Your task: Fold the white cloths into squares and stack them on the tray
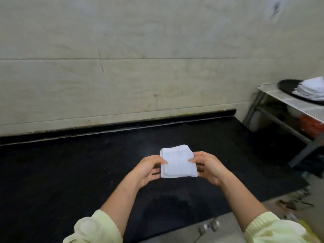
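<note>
Head view: nearest to us, at 7 and 5 o'clock along the bottom edge, we see a person's pale yellow-green sleeves [93, 228] pushed up off bare forearms that reach forward toward the middle. At 5 o'clock, between the forearms and the right edge, lies a strip of grey floor [228, 228] with a small metal piece on it, too blurred for us to name. Under the arms spreads a black counter [70, 172], filling the lower half from 9 o'clock round to 4 o'clock.

Just below centre, at 6 o'clock, we find the cloth [178, 163], white and folded into a rough square of several layers. The left hand [149, 170] pinches its 9 o'clock edge, thumb on top and fingers curled beneath. The right hand [208, 167] pinches the 3 o'clock edge the same way. Both hands are clamped on the cloth, which is held flat over the counter; we cannot tell whether any part of it touches the surface.

Beyond the counter, from 10 to 2 o'clock, rises a stained off-white wall [157, 41]. Far off at 3 o'clock, well apart from the hands, stands a metal rack [273, 95]. On its top shelf rests a dark round tray [287, 86], cut by the right edge, and on the tray sits a stack of cloths [312, 88], white and folded
</note>
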A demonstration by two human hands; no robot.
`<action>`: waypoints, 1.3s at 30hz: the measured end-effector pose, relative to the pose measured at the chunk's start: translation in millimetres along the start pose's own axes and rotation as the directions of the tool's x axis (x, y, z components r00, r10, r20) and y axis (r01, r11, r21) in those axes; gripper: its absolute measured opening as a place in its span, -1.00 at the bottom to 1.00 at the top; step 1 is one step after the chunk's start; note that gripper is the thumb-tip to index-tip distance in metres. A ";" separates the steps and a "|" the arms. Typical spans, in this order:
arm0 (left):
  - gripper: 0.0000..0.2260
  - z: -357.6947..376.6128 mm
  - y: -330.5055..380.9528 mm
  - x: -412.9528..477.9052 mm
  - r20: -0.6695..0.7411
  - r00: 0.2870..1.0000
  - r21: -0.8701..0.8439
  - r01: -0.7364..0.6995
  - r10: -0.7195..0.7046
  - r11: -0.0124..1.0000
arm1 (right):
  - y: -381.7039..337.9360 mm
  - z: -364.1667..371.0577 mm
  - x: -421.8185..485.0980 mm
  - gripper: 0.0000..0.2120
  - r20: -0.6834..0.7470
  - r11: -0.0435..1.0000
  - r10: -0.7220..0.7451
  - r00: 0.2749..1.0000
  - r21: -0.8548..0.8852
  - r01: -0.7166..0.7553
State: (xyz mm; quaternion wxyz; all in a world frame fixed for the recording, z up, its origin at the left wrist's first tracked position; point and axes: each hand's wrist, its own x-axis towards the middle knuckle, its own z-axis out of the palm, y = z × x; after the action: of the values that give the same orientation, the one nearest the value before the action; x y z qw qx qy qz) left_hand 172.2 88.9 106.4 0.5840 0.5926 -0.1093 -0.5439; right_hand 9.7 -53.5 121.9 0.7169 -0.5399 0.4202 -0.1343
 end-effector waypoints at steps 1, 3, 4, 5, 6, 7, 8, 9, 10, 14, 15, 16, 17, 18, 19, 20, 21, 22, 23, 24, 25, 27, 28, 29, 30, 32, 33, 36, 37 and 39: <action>-0.69 18.4 -0.2 5.6 0.020 1.000 0.008 0.001 -0.001 1.000 | -2.3 -18.0 -3.9 -0.81 -0.033 1.000 0.002 0.999 0.013 -0.001; -0.70 63.5 2.3 18.7 0.076 0.997 0.035 0.005 -0.007 0.999 | -10.3 -61.1 -12.7 -0.80 -0.106 0.998 -0.009 0.994 0.053 0.015; -0.71 80.9 5.1 24.4 0.098 0.995 0.046 0.001 -0.006 0.999 | -14.5 -77.9 -15.2 -0.80 -0.134 0.997 -0.014 0.991 0.068 0.023; -0.72 102.2 8.6 31.1 0.125 0.992 0.062 -0.004 -0.003 0.998 | -19.9 -97.6 -17.7 -0.81 -0.167 0.996 -0.022 0.986 0.087 0.037; -0.74 124.0 13.1 38.5 0.153 0.988 0.078 -0.011 -0.001 0.997 | -25.5 -117.7 -19.5 -0.82 -0.198 0.993 -0.036 0.980 0.102 0.057; -0.74 143.2 17.3 45.3 0.174 0.985 0.094 -0.020 0.004 0.995 | -31.0 -134.8 -20.8 -0.83 -0.222 0.991 -0.049 0.974 0.114 0.076; -0.75 166.3 22.1 53.8 0.200 0.980 0.109 -0.028 0.005 0.994 | -37.2 -155.7 -21.0 -0.83 -0.249 0.987 -0.065 0.966 0.125 0.099; -0.76 186.0 26.7 61.6 0.220 0.975 0.122 -0.037 0.009 0.992 | -42.8 -173.9 -20.4 -0.83 -0.274 0.984 -0.079 0.958 0.132 0.119; -0.77 208.1 31.0 71.8 0.243 0.970 0.134 -0.044 0.011 0.990 | -48.7 -194.6 -19.2 -0.82 -0.300 0.981 -0.089 0.950 0.141 0.136; -0.78 284.9 44.7 109.5 0.308 0.951 0.148 -0.059 0.010 0.987 | -69.3 -267.6 -10.1 -0.79 -0.373 0.972 -0.111 0.921 0.152 0.178; -0.77 308.2 46.7 122.1 0.323 0.946 0.149 -0.057 0.006 0.987 | -74.8 -290.6 -5.8 -0.79 -0.392 0.972 -0.115 0.913 0.146 0.185; -0.78 328.4 49.6 133.0 0.335 0.942 0.149 -0.057 0.003 0.987 | -81.1 -310.8 -1.3 -0.78 -0.404 0.971 -0.117 0.907 0.144 0.189; -0.79 346.2 53.0 142.0 0.344 0.939 0.148 -0.058 0.004 0.987 | -87.7 -328.5 3.3 -0.79 -0.409 0.970 -0.116 0.905 0.151 0.193; -0.80 370.2 57.7 155.9 0.358 0.934 0.147 -0.059 0.003 0.987 | -97.8 -353.1 10.0 -0.79 -0.412 0.967 -0.118 0.904 0.160 0.199; -0.81 391.6 63.1 168.3 0.367 0.930 0.144 -0.059 0.003 0.988 | -107.9 -375.5 16.7 -0.81 -0.406 0.964 -0.124 0.905 0.165 0.206; -0.81 409.3 69.1 178.8 0.372 0.928 0.137 -0.058 0.003 0.989 | -118.0 -393.7 22.0 -0.84 -0.394 0.963 -0.128 0.910 0.170 0.210; -0.81 428.0 76.1 188.6 0.383 0.924 0.126 -0.057 0.004 0.990 | -129.0 -412.3 27.1 -0.87 -0.385 0.961 -0.136 0.913 0.173 0.217; -0.81 445.0 82.6 197.7 0.396 0.918 0.117 -0.056 0.005 0.992 | -138.8 -429.4 31.5 -0.88 -0.378 0.960 -0.145 0.914 0.170 0.222; -0.82 465.6 89.6 208.5 0.407 0.913 0.117 -0.060 0.007 0.991 | -149.8 -449.4 37.0 -0.89 -0.372 0.957 -0.154 0.915 0.173 0.232; -0.84 485.8 96.6 218.9 0.416 0.909 0.120 -0.063 0.007 0.991 | -160.3 -469.2 42.4 -0.88 -0.372 0.953 -0.164 0.914 0.180 0.244; -0.86 503.6 103.5 226.4 0.424 0.906 0.121 -0.063 0.006 0.991 | -169.8 -485.8 46.6 -0.87 -0.378 0.948 -0.169 0.910 0.192 0.256; -0.89 539.0 114.9 239.3 0.439 0.898 0.132 -0.076 0.010 0.988 | -186.4 -518.4 53.6 -0.87 -0.396 0.941 -0.183 0.900 0.196 0.277; -0.90 559.7 119.7 247.2 0.438 0.899 0.144 -0.090 0.018 0.985 | -194.6 -538.6 58.1 -0.87 -0.402 0.938 -0.192 0.895 0.194 0.288; -0.91 578.2 124.3 253.4 0.433 0.901 0.156 -0.107 0.030 0.982 | -202.3 -556.3 61.9 -0.86 -0.404 0.935 -0.203 0.892 0.192 0.299; -0.91 595.6 128.7 259.6 0.426 0.903 0.161 -0.125 0.046 0.979 | -210.0 -574.5 66.3 -0.86 -0.404 0.931 -0.216 0.889 0.188 0.312; -0.92 631.3 136.4 272.1 0.419 0.904 0.174 -0.170 0.083 0.970 | -225.8 -612.9 76.1 -0.88 -0.393 0.926 -0.237 0.888 0.186 0.330; -0.92 647.2 140.1 277.7 0.416 0.904 0.181 -0.187 0.097 0.965 | -233.4 -629.9 81.1 -0.89 -0.382 0.925 -0.244 0.891 0.184 0.333; -0.92 698.5 148.1 303.4 0.394 0.907 0.189 -0.240 0.150 0.952 | -255.3 -687.1 103.6 -0.90 -0.337 0.928 -0.267 0.903 0.161 0.335; -0.92 715.6 149.7 312.0 0.382 0.909 0.188 -0.253 0.167 0.949 | -262.3 -705.8 111.7 -0.90 -0.319 0.929 -0.274 0.907 0.158 0.336; -0.91 746.8 152.7 327.6 0.353 0.915 0.186 -0.273 0.195 0.944 | -276.3 -738.6 124.8 -0.89 -0.298 0.932 -0.280 0.913 0.145 0.333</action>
State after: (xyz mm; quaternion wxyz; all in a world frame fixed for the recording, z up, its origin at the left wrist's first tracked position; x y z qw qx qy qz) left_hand -201.4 -634.6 265.3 0.5458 0.5395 -0.3386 -0.5445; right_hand -393.9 -727.7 262.7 0.6709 -0.5039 0.4094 -0.3582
